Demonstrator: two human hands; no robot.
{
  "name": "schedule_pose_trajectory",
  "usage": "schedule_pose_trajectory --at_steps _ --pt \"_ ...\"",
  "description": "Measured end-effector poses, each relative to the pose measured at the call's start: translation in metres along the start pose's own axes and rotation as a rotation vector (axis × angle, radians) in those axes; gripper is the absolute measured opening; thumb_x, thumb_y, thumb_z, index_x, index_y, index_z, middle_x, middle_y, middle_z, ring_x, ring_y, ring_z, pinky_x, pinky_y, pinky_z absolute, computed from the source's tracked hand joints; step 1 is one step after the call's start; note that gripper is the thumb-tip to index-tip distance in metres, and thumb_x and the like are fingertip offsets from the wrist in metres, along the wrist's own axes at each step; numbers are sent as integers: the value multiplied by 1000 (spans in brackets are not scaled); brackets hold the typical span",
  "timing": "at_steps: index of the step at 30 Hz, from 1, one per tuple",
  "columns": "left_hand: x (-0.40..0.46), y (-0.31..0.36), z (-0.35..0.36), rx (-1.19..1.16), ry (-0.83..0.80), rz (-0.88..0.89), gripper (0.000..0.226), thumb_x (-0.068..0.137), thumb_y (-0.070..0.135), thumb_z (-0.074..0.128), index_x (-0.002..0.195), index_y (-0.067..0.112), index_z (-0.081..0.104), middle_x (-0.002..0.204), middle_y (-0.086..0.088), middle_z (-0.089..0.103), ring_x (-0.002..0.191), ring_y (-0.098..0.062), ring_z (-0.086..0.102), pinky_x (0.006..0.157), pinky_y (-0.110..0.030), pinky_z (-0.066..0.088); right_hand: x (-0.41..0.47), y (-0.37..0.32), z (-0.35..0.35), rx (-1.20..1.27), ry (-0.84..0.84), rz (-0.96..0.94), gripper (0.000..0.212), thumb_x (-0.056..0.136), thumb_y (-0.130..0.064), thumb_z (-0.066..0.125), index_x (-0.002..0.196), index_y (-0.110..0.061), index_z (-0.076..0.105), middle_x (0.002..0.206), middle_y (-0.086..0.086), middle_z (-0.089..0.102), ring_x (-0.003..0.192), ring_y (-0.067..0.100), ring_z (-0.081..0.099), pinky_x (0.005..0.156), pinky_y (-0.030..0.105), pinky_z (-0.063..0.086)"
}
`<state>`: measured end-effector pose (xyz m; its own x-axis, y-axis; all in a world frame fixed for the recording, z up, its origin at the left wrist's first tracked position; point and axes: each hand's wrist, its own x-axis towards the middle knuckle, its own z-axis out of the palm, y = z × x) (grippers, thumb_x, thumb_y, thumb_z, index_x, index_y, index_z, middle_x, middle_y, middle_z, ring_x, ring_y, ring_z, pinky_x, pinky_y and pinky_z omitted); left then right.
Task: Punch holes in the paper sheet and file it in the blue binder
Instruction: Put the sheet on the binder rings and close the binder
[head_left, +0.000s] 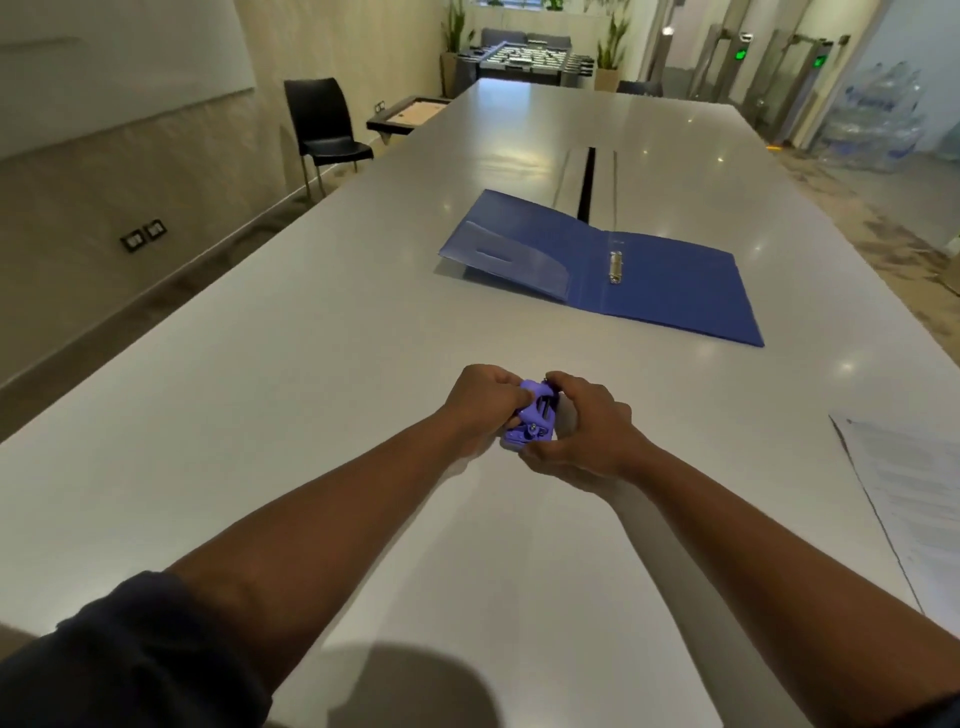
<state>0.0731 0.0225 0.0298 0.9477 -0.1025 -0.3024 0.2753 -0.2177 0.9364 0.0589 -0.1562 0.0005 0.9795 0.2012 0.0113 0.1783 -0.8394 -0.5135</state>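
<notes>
Purple hole punch (532, 418) gripped by curled fingers of left hand (480, 402) & right hand (582, 431), prob. being readied; paper sheet (914, 499) to be fetched next, blue binder (613, 265) already open

no legible txt; print on paper sheet (914, 499) too blurred

Both forearms reach from the lower corners of the frame toward its centre, bare below dark sleeves (119, 654) pushed up near the elbows. The left hand (480, 400) sits just left of centre, knuckles up, its fingers curled round the purple hole punch (532, 418). The right hand (584, 431) meets it from the right, fingers arched over the top and thumb underneath, gripping the same piece.
</notes>
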Motion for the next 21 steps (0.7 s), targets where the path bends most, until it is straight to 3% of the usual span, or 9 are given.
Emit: schedule_pose_trajectory --at_steps 3,8,15,19,21 --pt "1 -1 -42 68 63 42 15 91 3 67 104 1 72 80 -9 71 53 -8 64 49 -17 49 20 -36 15 13 22 -44 90 71 -54 85 145 -25 44 134 -4 58 116 17 51 91 31 29" --pt "3 -7 -127 172 142 76 9 90 7 67 94 4 74 80 -10 71 65 -17 63 61 -25 51 53 -107 55 74 49 -103 84 71 -55 83 140 -26 46 131 -4 59 120 22 52 102 44 36" --pt "11 -26 -223 253 237 89 17 92 9 62 92 -3 74 88 -22 73 70 -21 63 65 -29 52 95 -190 111 96 78 -151 57 62 -72 69 102 -35 52 95 -14 63 92 16 58 85 43 41" --pt "19 -40 -257 239 249 62 14 95 8 62 89 6 74 77 -8 70 61 -13 63 53 -17 48 110 -212 132 109 55 -155 57 63 -73 69 102 -34 53 95 -14 62 94 16 56 87 45 40" --pt "21 -46 -265 222 258 68 12 96 11 63 97 8 75 80 -6 71 62 -11 66 50 -13 47 116 -216 140 104 49 -157 60 64 -72 70 108 -35 54 100 -15 63 98 15 56 89 45 40"
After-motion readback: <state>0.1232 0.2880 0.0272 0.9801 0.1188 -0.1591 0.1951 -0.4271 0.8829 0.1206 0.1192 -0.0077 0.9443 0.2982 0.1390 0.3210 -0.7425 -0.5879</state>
